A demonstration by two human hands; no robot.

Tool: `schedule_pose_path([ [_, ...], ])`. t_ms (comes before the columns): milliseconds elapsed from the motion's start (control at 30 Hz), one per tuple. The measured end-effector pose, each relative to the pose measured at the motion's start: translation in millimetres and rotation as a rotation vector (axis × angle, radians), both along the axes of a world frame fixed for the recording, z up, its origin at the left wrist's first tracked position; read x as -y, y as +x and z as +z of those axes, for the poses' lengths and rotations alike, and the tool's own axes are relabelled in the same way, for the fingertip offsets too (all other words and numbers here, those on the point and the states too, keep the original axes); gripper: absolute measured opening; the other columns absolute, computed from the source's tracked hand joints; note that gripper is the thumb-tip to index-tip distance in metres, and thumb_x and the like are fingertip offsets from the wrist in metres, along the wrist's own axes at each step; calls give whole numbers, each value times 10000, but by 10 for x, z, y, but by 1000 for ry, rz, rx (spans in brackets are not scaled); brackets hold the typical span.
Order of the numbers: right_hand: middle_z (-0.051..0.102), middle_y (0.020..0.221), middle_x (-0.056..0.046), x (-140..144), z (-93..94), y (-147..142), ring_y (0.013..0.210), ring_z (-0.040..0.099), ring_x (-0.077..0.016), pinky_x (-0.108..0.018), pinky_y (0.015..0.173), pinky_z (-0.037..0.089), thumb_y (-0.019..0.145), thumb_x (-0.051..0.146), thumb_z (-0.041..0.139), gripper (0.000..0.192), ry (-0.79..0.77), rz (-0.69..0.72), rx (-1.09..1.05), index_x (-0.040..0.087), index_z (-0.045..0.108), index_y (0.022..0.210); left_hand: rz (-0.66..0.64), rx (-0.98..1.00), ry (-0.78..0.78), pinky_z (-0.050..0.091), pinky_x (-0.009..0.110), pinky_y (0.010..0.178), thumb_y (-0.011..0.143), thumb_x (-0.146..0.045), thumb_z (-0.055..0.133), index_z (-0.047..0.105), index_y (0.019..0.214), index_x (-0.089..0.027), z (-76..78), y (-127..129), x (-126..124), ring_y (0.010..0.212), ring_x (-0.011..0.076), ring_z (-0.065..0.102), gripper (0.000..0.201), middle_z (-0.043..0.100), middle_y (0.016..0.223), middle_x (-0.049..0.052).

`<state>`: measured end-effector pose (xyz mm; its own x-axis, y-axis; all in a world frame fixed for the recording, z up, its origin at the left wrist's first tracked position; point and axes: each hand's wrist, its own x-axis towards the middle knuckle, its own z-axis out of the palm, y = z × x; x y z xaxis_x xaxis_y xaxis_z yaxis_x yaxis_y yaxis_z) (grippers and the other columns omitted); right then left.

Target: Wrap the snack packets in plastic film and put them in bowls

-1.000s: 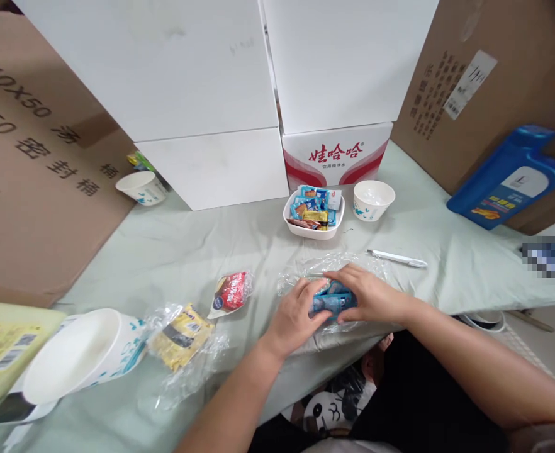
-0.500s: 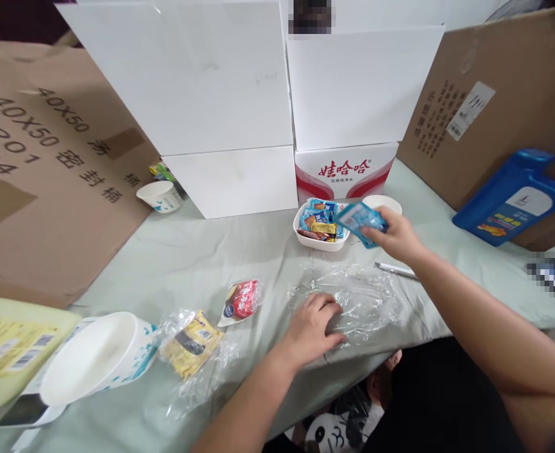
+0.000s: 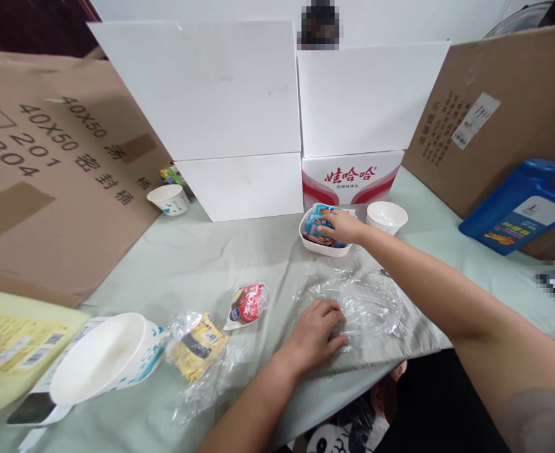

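My right arm stretches forward across my body's front, bare from the upper arm down, elbow nearly straight and forearm running up and to the left. My right hand (image 3: 341,228) sits at the far end of that reach, back of the hand up, fingers (image 3: 325,230) curled downward and pointing left. My left arm enters from below, forearm angled up and to the right. My left hand (image 3: 316,333) lies palm down and low, wrist level, fingers (image 3: 334,316) loosely bent and spread, thumb out toward the right. Both hands are well apart.
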<state>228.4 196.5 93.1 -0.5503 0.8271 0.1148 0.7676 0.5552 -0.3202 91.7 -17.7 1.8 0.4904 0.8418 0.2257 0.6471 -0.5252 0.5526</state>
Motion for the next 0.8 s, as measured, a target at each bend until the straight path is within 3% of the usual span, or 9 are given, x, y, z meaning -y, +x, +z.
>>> schedule_pose_path([
  [133, 658, 1123, -131, 618, -38, 184, 1109, 568, -269, -404, 961, 429, 935, 324, 498, 297, 207, 11, -121, 161, 645, 1134, 24, -34, 5, 470, 415, 989, 747, -279, 763, 641, 1058, -199, 25, 13, 7, 1134, 251, 553, 343, 622, 1184, 76],
  [200, 678, 1056, -111, 1054, -205, 302, 1016, 610, -237, -369, 891, 472, 930, 315, 500, 294, 91, 156, -59, 173, 645, 1144, 107, -120, 9, 361, 522, 1087, 714, -377, 780, 619, 1160, -212, 33, 26, 7, 1292, 328, 440, 502, 564, 1316, 96],
  [267, 641, 1198, -138, 1451, -437, 433, 1123, 570, -283, -440, 940, 451, 919, 364, 519, 412, 6, 248, 95, 185, 583, 1284, 225, -227, -11, 215, 621, 1136, 675, -505, 775, 552, 1292, -230, 31, 30, 3, 1409, 406, 260, 712, 447, 1460, 110],
  [333, 471, 1444, -164, 1716, -658, 584, 1339, 389, -365, -565, 1054, 334, 885, 488, 555, 630, -36, 222, 202, 184, 451, 1428, 325, -316, -55, 133, 648, 1146, 664, -608, 734, 480, 1378, -242, 21, 13, -5, 1446, 432, 149, 842, 349, 1536, 111],
  [433, 291, 1563, -148, 1824, -823, 836, 1441, 174, -409, -643, 1110, 184, 850, 607, 552, 790, -70, 105, 261, 194, 351, 1494, 415, -397, -105, 118, 660, 1138, 679, -654, 692, 417, 1428, -248, 39, -51, -6, 1453, 439, 118, 896, 286, 1571, 110],
  [533, 314, 1545, -184, 1739, -747, 1067, 1435, 180, -421, -622, 1112, 209, 796, 626, 614, 819, -66, 56, 210, 157, 436, 1444, 472, -413, -74, 165, 681, 1110, 716, -561, 712, 463, 1384, -204, 156, -120, 34, 1426, 456, 190, 797, 350, 1526, 158],
  [600, 402, 1487, -196, 1689, -626, 1168, 1400, 273, -392, -565, 1107, 270, 751, 621, 669, 804, -60, 145, 108, 148, 509, 1381, 415, -348, -6, 283, 617, 1090, 782, -447, 689, 550, 1270, -183, 281, -137, 94, 1356, 406, 345, 572, 479, 1403, 167],
  [700, 519, 1368, -150, 1694, -486, 1199, 1281, 425, -314, -472, 1051, 373, 711, 536, 743, 713, -139, 382, -31, 194, 565, 1311, 120, -245, -59, 475, 452, 943, 789, -381, 695, 610, 1097, -208, 446, -117, 210, 1120, 284, 537, 364, 598, 1152, 92],
  [800, 576, 1277, -111, 1743, -461, 1150, 1180, 486, -276, -438, 990, 411, 759, 317, 725, 323, -209, 457, -66, 205, 676, 1059, -13, -283, -174, 494, 436, 897, 687, -316, 792, 612, 978, -214, 487, -125, 305, 1085, 281, 536, 358, 600, 1106, 60],
])
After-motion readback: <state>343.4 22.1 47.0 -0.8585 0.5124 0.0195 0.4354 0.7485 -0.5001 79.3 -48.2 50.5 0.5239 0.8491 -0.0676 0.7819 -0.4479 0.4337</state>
